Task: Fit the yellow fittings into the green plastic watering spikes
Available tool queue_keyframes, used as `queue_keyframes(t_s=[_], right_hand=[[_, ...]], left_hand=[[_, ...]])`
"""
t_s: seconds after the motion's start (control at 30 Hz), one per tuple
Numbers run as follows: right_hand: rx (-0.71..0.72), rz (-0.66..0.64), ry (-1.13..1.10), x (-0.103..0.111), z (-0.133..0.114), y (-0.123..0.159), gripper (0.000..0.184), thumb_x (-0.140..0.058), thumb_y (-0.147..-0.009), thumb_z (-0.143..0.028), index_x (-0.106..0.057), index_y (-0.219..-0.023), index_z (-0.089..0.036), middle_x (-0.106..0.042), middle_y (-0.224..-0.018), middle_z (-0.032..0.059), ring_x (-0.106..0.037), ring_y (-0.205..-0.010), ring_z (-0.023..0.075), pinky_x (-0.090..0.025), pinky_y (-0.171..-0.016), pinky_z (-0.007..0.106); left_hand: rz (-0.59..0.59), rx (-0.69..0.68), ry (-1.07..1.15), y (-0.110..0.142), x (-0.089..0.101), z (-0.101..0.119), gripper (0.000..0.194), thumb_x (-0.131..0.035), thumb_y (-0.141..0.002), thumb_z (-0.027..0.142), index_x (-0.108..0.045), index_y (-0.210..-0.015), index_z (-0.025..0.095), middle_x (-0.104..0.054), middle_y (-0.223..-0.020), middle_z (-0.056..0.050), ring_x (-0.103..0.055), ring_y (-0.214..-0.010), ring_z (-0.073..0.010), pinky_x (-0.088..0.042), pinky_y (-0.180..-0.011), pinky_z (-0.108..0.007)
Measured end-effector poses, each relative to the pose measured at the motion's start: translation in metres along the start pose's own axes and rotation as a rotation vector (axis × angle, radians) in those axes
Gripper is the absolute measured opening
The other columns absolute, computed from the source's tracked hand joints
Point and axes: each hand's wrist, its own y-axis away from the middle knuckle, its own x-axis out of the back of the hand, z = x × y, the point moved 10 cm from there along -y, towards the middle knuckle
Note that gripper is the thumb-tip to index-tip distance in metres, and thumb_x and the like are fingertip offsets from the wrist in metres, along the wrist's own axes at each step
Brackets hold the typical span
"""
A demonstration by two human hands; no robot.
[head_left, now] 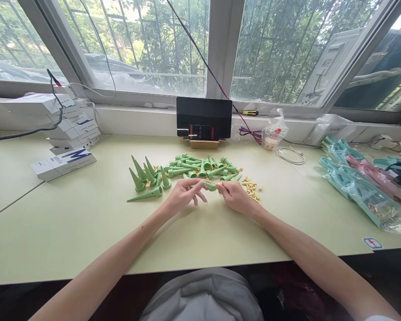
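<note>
My left hand (186, 192) pinches a green plastic cone spike (210, 186) above the near side of the table, its other fingers partly spread. At the spike's right end, my right hand (234, 195) is closed with thumb and forefinger on a small yellow plug (221, 183), mostly hidden by the fingers. Behind both hands lies a heap of green cone spikes (190, 166). Several spikes (138, 174) stand upright to the left, and one spike (146, 194) lies on its side before them. Loose yellow plugs (252, 191) are scattered just right of my right hand.
A tablet (203, 113) with a phone (203, 133) before it stands by the window. White boxes (67, 162) are stacked at left. At right lie teal plastic hangers (357, 187), a white cable (290, 155) and a bagged cup (273, 133). The table's front edge is close to my body.
</note>
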Motion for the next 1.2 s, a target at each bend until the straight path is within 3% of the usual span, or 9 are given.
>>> queue_keyframes(t_s=[0.37,0.73,1.2], right_hand=[[-0.008,0.005,0.000,0.0004,0.0002,-0.0006,0.049,-0.034,-0.101,-0.053,-0.042,-0.066,-0.020,-0.039,-0.055,-0.0030,-0.032,-0.051,0.0121,-0.028,-0.052,0.028],[-0.018,-0.004,0.004,0.0003,-0.0003,-0.0006,0.045,-0.035,-0.102,-0.047,-0.043,-0.066,-0.020,-0.042,-0.056,-0.0028,-0.035,-0.052,0.0117,-0.029,-0.054,0.027],[-0.008,-0.001,-0.009,-0.0004,-0.0006,0.0008,0.046,-0.036,-0.102,-0.048,-0.042,-0.066,-0.020,-0.039,-0.057,-0.0033,-0.034,-0.053,0.0115,-0.029,-0.054,0.028]], left_hand=[[0.012,0.008,-0.045,0.0006,-0.0008,-0.0016,0.040,-0.063,-0.087,0.049,-0.074,-0.103,0.014,-0.070,-0.117,-0.015,-0.074,-0.066,-0.0200,-0.052,-0.042,-0.022],[0.040,0.027,-0.078,0.0029,0.0001,0.0016,0.039,-0.068,-0.084,0.048,-0.068,-0.104,0.015,-0.070,-0.104,-0.010,-0.073,-0.067,-0.0196,-0.052,-0.044,-0.022],[0.054,0.063,-0.065,0.0026,0.0036,-0.0047,0.039,-0.073,-0.079,0.046,-0.068,-0.106,0.017,-0.068,-0.112,-0.008,-0.070,-0.067,-0.0150,-0.054,-0.049,-0.024]])
